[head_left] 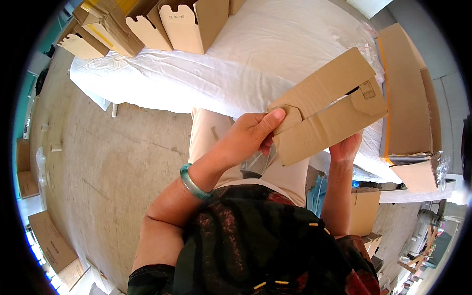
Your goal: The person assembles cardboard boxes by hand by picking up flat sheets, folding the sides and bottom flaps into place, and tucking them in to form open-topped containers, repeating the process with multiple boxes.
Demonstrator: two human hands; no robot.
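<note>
A flat brown cardboard box [327, 115] is held up over my lap, tilted, with a long slit between its flaps and a small printed mark near the far right end. My left hand [263, 130] grips its near left end, thumb on top and fingers curled beneath. A green bangle [189, 182] circles my left wrist. My right hand [346, 146] supports the box from below at its right side; the box hides most of those fingers. Behind the box spreads a table [275, 29] covered in white plastic sheeting.
Several open cardboard boxes [184, 29] stand in a row at the table's far left. A large carton [410, 93] with orange edging is on the right. More cartons lie on the floor, one at the lower left [51, 241] and another [364, 211] beside my right arm.
</note>
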